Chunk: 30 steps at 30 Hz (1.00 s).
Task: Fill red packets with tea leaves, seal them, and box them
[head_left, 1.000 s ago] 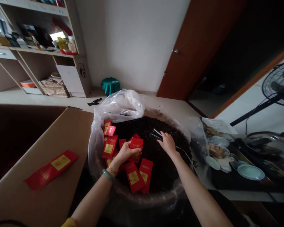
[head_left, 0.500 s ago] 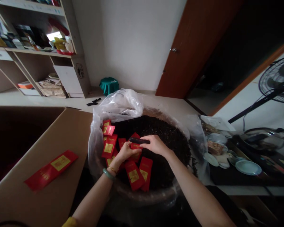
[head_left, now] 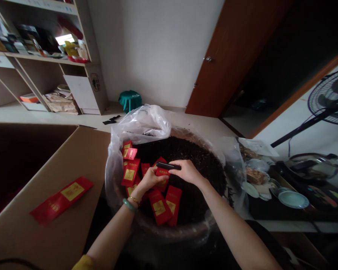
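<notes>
right hand (head_left: 188, 173), gripping a black tool (head_left: 167, 165), has moved from dark heap (head_left: 201, 161) to red packet (head_left: 162, 172) my left hand (head_left: 148, 179) pinches, bringing both together.

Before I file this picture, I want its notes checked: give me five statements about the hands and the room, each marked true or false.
1. The left hand holds a red packet. True.
2. The right hand is bare of any object. False: it holds a slim dark tool.
3. A second packet lies on the cardboard flap. True.
4. The green bangle is on the right wrist. False: it is on the left one.
5. The door is white. False: it is reddish-brown.
</notes>
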### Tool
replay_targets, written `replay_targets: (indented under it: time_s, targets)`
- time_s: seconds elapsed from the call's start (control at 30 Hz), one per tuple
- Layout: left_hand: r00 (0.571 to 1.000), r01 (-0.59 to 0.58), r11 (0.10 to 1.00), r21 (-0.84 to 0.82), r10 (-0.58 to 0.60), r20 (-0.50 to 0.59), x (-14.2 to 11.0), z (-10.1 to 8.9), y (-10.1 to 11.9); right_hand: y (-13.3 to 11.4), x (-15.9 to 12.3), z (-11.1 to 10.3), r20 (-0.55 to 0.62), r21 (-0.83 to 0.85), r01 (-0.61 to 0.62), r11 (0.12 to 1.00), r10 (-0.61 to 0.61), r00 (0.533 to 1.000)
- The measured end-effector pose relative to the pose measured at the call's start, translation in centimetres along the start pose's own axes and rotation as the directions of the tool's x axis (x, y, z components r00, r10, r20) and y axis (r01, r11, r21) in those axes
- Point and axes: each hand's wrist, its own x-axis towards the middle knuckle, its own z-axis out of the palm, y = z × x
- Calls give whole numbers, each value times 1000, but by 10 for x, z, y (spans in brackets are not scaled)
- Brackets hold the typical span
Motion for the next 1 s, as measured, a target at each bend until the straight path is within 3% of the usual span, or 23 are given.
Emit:
replay_targets:
  time_s: [0.67, 0.83, 1.0]
  targets:
    - [1000, -26, 1000, -8, 26, 17, 1, -3, -3, -3, 3, 3, 35, -7, 21, 1000, -21, 999]
    - [998, -9, 997, -76, 5, -58, 1, 0, 1, 34, 14, 6, -135, 51, -30, 998, 37, 990]
    - [979, -124, 992, 3, 123, -162, -1, 2, 12, 84, 17, 12, -233, -266, -271, 925, 211, 949]
